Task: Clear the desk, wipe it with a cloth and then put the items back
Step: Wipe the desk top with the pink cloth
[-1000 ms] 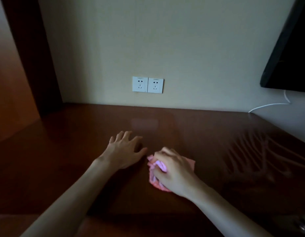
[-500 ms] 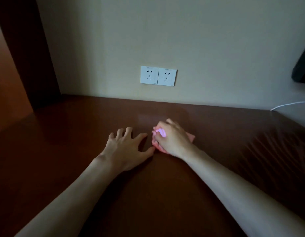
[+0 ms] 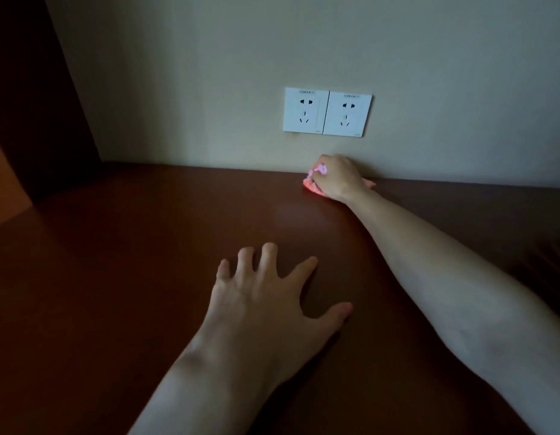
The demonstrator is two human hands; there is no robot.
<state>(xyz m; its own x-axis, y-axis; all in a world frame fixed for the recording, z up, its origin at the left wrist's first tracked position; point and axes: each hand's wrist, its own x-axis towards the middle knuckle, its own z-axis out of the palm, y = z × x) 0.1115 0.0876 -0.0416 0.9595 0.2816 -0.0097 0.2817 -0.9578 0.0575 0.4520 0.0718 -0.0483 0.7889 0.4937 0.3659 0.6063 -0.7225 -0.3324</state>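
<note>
A dark reddish-brown desk (image 3: 131,277) fills the lower view. My right hand (image 3: 336,178) reaches far forward and grips a crumpled pink cloth (image 3: 310,184) pressed on the desk right at the foot of the wall. Most of the cloth is hidden under the hand; pink edges show at its left and right. My left hand (image 3: 272,299) rests flat on the desk nearer to me, fingers spread, holding nothing.
A double white wall socket (image 3: 327,112) sits on the beige wall just above the cloth. A dark vertical panel (image 3: 36,89) bounds the desk at the far left.
My right hand has pushed the cloth away from me, from beside the left hand to the back edge of the desk at the wall. The left hand stays planted. The view has moved closer.
</note>
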